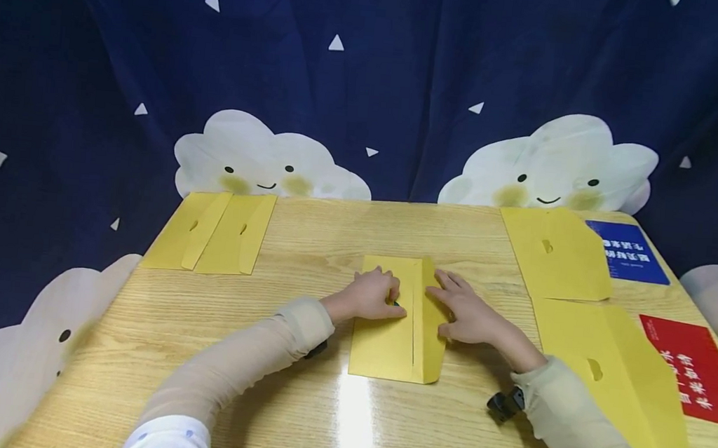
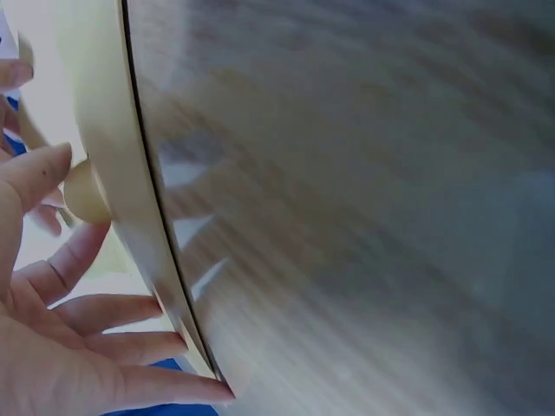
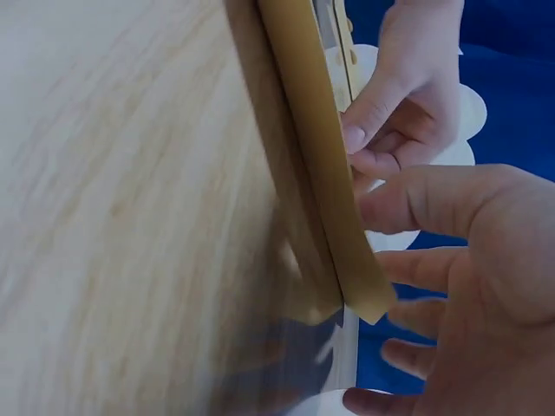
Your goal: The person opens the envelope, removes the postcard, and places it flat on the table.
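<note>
A yellow paper envelope (image 1: 380, 352) lies flat at the middle of the wooden table, its flap (image 1: 429, 356) turned to the right and partly raised. My left hand (image 1: 374, 295) rests on the envelope's body, with thumb and index finger curled at a small rounded tab (image 2: 87, 192); the left wrist view shows a fingertip on either side of it. The other left fingers are spread along the paper. My right hand (image 1: 469, 310) touches the outer side of the flap with loosely bent fingers. In the right wrist view the flap's edge stands up beside the right fingertips.
Two yellow envelopes (image 1: 184, 228) lie side by side at the back left. On the right are a yellow envelope (image 1: 552, 260) and another (image 1: 613, 377), with a blue card (image 1: 638, 253) and a red card (image 1: 702, 370) partly beneath. A dark blue curtain (image 1: 402, 80) hangs behind the table.
</note>
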